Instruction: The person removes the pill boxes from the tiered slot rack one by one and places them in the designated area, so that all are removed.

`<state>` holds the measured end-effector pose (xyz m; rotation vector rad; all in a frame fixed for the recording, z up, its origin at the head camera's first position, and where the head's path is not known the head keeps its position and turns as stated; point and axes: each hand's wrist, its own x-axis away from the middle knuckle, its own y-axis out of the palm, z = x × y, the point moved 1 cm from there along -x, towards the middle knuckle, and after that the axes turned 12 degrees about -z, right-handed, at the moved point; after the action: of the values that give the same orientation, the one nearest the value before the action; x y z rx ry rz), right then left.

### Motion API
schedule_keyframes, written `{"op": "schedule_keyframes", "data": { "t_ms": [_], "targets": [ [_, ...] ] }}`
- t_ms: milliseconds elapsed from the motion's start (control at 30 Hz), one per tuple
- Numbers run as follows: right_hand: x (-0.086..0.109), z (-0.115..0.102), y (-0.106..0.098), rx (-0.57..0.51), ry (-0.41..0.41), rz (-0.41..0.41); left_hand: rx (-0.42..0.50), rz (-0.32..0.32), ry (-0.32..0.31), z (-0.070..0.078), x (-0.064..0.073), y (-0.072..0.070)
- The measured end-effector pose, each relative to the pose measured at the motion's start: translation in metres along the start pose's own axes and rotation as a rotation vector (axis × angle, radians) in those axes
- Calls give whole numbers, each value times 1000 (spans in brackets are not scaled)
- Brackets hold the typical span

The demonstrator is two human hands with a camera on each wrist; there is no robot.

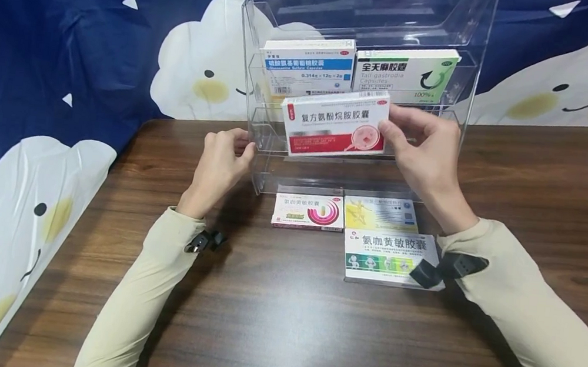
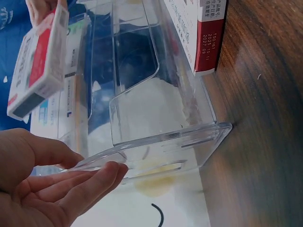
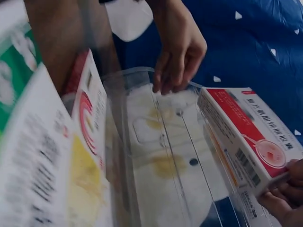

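Observation:
A white and red medicine box is pinched at its right end by my right hand, thumb on the printed face. It hangs in front of the middle of a clear tiered rack. My left hand grips the rack's left side edge between thumb and fingers, seen closely in the left wrist view. Higher in the rack stand a blue and white box and a green and white box, side by side; the held box overlaps their lower parts.
On the wooden table before the rack lie a pink and white box, a yellow and grey box and a white and green box. A blue curtain with white clouds hangs behind.

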<state>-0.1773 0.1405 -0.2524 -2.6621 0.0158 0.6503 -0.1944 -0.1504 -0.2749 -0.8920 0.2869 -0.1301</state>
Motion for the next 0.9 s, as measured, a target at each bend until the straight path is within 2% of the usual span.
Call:
{"op": "schedule_keyframes", "data": {
  "t_ms": [100, 167, 300, 400, 500, 767, 900],
  "targets": [
    [13, 0, -2, -6, 62, -85, -2, 0, 2, 0, 0, 0],
    [21, 1, -2, -50, 111, -140, -6, 0, 3, -1, -1, 1],
    [34, 2, -3, -114, 254, -246, -15, 4, 7, -2, -1, 1],
    [43, 3, -2, -114, 380, -318, -14, 6, 12, -1, -1, 1],
    [52, 4, -1, -121, 463, -389, -9, 5, 12, -1, -1, 0],
    [74, 9, 15, -324, 466, -478, -10, 7, 13, -2, 0, 0],
    [80, 11, 20, -271, 471, -518, -16, 5, 9, -2, 0, 1]
  ]
}}
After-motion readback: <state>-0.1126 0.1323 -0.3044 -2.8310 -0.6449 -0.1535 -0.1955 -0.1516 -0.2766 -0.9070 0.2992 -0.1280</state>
